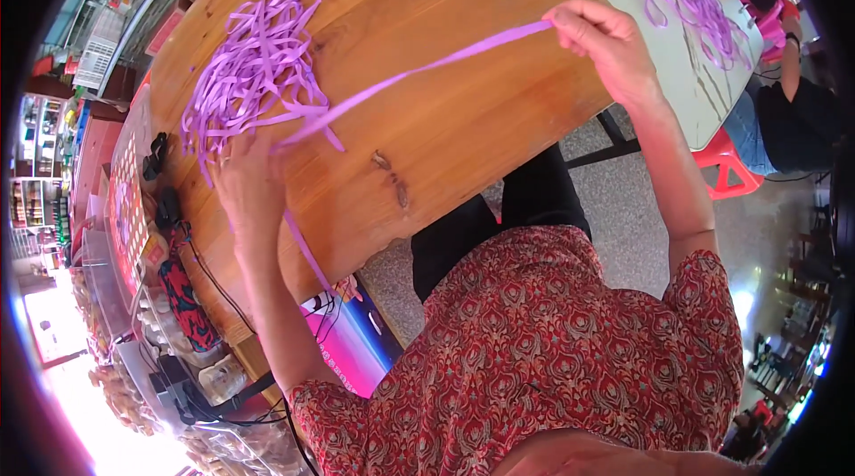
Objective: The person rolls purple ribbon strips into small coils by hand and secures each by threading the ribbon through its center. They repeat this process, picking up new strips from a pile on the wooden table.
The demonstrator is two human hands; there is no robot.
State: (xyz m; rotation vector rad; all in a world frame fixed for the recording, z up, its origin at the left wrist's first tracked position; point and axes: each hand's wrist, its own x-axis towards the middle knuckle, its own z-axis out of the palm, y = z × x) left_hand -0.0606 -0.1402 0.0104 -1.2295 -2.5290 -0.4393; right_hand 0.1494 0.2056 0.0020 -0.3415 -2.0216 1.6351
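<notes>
A purple ribbon (423, 68) is stretched across the wooden table between my two hands. My right hand (604, 41), raised over the table's right side, pinches one end of it between thumb and fingers. My left hand (251, 175) is closed on the ribbon at the left, its fingers slightly blurred. Below that hand, a length of ribbon (307, 249) runs down over the table's near edge. A loose, tangled heap of purple ribbon (263, 66) lies just beyond my left hand.
The wooden table (463, 146) adjoins a white marbled table (686, 93) holding more purple ribbon (708, 17). A person in dark clothing (802, 120) sits there by a red stool (726, 175). Black cables (214, 276) and a patterned pouch (189, 307) lie along the left edge. A pink-and-blue box (352, 342) stands below.
</notes>
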